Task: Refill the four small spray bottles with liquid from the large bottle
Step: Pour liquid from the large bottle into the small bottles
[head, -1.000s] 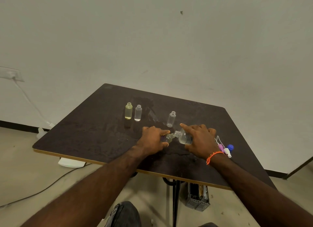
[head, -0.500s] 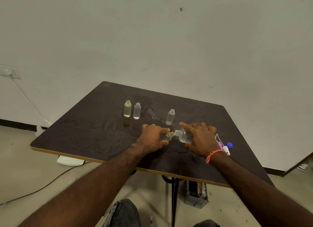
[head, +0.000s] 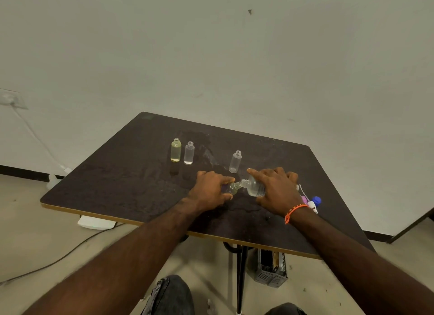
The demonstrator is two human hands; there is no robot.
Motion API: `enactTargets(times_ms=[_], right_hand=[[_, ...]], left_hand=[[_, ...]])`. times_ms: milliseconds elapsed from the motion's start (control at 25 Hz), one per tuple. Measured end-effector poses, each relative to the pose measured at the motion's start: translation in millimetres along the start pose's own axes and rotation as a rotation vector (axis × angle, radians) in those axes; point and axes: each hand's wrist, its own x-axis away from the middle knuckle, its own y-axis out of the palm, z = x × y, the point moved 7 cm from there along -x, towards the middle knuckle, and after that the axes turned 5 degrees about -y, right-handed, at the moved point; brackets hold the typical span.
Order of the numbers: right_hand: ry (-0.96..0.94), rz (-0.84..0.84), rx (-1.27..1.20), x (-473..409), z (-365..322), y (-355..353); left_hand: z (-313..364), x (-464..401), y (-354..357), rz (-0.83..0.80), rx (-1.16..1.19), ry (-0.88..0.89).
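My right hand [head: 276, 192] grips the large clear bottle [head: 254, 188], tipped on its side with its neck pointing left. Its mouth meets the mouth of a small bottle [head: 231, 188] that my left hand [head: 209, 192] holds tilted low over the dark table [head: 122, 183]. Three other small bottles stand upright and uncapped farther back: a yellowish one [head: 176, 150], a clear one [head: 189, 153] right beside it, and a clear one [head: 235, 162] just behind my hands.
Spray caps, pink, white and blue [head: 312, 202], lie by my right wrist near the table's right edge. The tabletop looks wet around the bottles. A cable [head: 47, 265] runs over the floor at left, and a grey box [head: 271, 267] sits under the table.
Both hands keep the same hold on the tipped large bottle and the small bottle. Only the camera has shifted a little.
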Motion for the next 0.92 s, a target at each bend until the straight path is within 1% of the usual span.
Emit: enactTargets(times_ms=[920], right_hand=[[-0.021,-0.014,0.027,-3.6,-5.3,-8.3]], left_hand=[[-3.3,3.6,-1.4,0.031,0.068,0.009]])
